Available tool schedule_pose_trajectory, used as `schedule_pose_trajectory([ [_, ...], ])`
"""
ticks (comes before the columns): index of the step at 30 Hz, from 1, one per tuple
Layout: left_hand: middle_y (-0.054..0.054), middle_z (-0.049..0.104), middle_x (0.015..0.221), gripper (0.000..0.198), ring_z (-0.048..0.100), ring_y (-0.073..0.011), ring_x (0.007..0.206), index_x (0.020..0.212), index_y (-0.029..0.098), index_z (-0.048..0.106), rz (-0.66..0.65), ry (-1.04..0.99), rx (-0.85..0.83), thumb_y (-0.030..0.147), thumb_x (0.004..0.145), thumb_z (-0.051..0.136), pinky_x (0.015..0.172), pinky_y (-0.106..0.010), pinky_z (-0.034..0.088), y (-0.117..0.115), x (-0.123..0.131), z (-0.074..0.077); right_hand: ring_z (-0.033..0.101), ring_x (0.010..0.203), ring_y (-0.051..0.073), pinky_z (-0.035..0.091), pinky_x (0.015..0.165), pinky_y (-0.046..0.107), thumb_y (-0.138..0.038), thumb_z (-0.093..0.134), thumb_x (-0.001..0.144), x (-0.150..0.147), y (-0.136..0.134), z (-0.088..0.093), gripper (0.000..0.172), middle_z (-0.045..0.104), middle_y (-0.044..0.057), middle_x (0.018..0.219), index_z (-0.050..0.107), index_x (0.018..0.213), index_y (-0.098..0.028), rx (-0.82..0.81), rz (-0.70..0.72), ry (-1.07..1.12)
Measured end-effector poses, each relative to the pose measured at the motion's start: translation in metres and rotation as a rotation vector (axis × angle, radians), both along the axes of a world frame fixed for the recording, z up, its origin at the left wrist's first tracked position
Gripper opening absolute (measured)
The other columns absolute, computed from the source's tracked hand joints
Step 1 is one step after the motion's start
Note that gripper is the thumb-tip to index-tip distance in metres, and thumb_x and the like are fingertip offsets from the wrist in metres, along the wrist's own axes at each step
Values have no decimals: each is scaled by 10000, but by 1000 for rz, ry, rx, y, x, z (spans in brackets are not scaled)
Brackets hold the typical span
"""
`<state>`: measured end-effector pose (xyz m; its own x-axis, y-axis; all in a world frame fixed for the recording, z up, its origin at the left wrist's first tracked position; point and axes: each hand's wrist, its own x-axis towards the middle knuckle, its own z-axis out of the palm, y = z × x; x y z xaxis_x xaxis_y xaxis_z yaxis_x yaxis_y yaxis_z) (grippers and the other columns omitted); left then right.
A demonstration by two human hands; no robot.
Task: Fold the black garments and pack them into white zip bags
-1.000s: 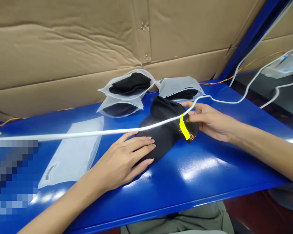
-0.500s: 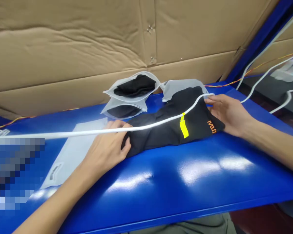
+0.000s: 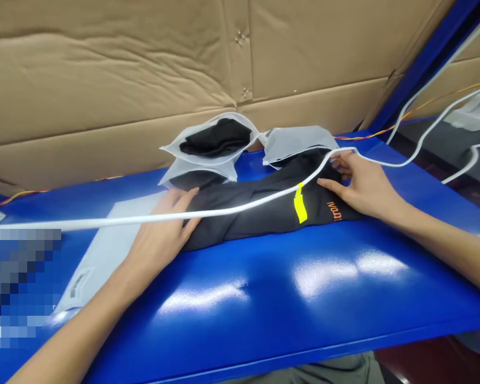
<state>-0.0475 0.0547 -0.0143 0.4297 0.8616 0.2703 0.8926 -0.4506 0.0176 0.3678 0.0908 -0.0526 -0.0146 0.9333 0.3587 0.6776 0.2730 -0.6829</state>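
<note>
A folded black garment (image 3: pixel 256 218) with orange lettering lies flat on the blue tabletop (image 3: pixel 260 304). At its left end rests my left hand (image 3: pixel 162 226), thumb and fingers spread and touching the cloth. My right hand (image 3: pixel 364 184) is at the other end, its thumb stretched over the fabric and its fingers apart near the back corner. A white cable (image 3: pixel 236 209) with a yellow tag (image 3: pixel 300 208) runs across the view in front of the garment and both hands. Partly under my left forearm is a flat frosted bag (image 3: pixel 112 234).
Behind the garment are an upper frosted bag (image 3: pixel 170 151) and a lower one (image 3: pixel 164 178), both with black cloth inside. Another frosted bag (image 3: pixel 300 140) lies to their right. Brown cardboard (image 3: pixel 104 69) lines the back. More white cables (image 3: pixel 418 146) hang at the right.
The garment lies flatter, its back right part lowered, uncovering more of the bag behind. My left hand has loosened and spread its fingers; my right thumb has moved onto the cloth.
</note>
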Motion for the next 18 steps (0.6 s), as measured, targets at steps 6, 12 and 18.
schedule_pose_trajectory([
  [6, -114, 751, 1196, 267, 713, -343, 1141, 1228, 244, 631, 28, -161, -5, 349, 1059, 453, 970, -476, 578, 0, 0, 3, 674, 857, 320, 567, 903, 560, -401, 697, 850, 3, -1, 2, 541, 674, 46, 900, 643, 1371, -265, 74, 73, -119],
  [12, -37, 781, 1157, 188, 762, -306, 1096, 1086, 286, 585, 116, -308, -18, 415, 954, 555, 971, -409, 602, -2, 6, 13, 717, 1100, 331, 563, 1023, 540, -358, 665, 892, 2, 0, 3, 308, 734, 93, 1226, 660, 1187, -269, 123, 164, -80],
  [18, -17, 785, 1155, 444, 774, -289, 1042, 1232, 258, 591, 181, -660, -226, 499, 864, 651, 960, -398, 621, -3, 10, 22, 730, 1156, 347, 554, 1089, 572, -429, 808, 823, -5, -4, 7, 303, 757, 47, 1201, 643, 1046, -306, 191, 149, 33],
])
